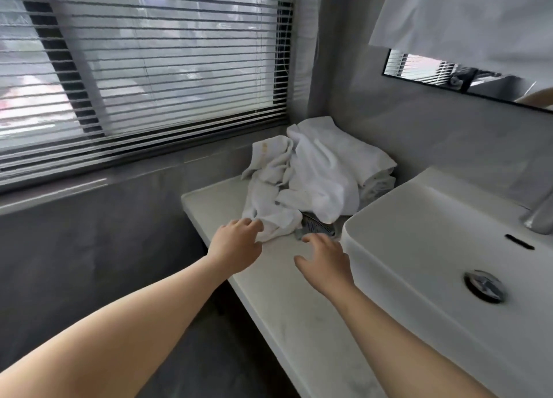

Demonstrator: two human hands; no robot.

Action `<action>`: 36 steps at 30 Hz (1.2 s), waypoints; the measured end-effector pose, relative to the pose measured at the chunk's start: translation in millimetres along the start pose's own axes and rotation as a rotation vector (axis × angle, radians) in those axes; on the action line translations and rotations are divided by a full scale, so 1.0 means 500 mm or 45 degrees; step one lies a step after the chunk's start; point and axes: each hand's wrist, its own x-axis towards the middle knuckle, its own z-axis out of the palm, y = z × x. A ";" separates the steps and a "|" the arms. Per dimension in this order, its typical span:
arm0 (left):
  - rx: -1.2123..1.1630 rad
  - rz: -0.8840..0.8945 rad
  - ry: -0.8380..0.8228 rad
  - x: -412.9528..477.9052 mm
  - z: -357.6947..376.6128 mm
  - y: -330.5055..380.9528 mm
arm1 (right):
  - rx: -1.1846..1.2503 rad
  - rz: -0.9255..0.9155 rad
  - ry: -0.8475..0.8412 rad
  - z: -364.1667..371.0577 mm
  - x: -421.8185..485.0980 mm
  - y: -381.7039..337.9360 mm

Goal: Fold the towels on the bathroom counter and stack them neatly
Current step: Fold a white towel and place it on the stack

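Two bare forearms reach in from the near edge over a white bathroom counter [269, 293]. The hands are apart. The left hand [236, 242] has its fingertips at the near corner of a crumpled white towel; whether they pinch the cloth cannot be told through the blur. The right hand [324, 261] hovers just above the counter with its fingers spread and loose, holding nothing, just short of a grey patterned item [314, 228] that pokes out from under the cloth. To the right sits a white rectangular sink [389, 248] with a chrome drain [483, 285] and, at its far right edge, a tap [538, 218]. The towels [299, 182] lie unfolded in a heap at the far end of the counter, in the corner, with what looks like a rolled or folded bundle [377, 179] touching the heap's right side. Beyond them, slatted blinds [149, 68] cover a window on the left, and a mirror [466, 74] hangs on the grey wall to the far right.
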 end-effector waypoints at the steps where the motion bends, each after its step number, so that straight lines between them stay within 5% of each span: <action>1: -0.004 0.004 -0.031 0.024 0.008 -0.010 | 0.011 0.007 -0.001 0.005 0.029 -0.001; 15: -0.057 0.186 -0.268 0.276 0.101 -0.132 | 0.042 0.098 -0.006 0.089 0.279 -0.004; 23: -0.083 0.386 -0.680 0.351 0.160 -0.228 | -0.078 0.233 -0.425 0.184 0.340 -0.049; 29: -0.180 0.541 -0.667 0.389 0.192 -0.290 | -0.174 0.314 -0.167 0.235 0.364 -0.080; 32: -0.257 0.616 -0.630 0.396 0.204 -0.312 | -0.232 0.183 0.182 0.251 0.371 -0.090; 36: -0.458 0.652 -0.379 0.419 0.224 -0.330 | -0.148 0.155 0.295 0.251 0.378 -0.100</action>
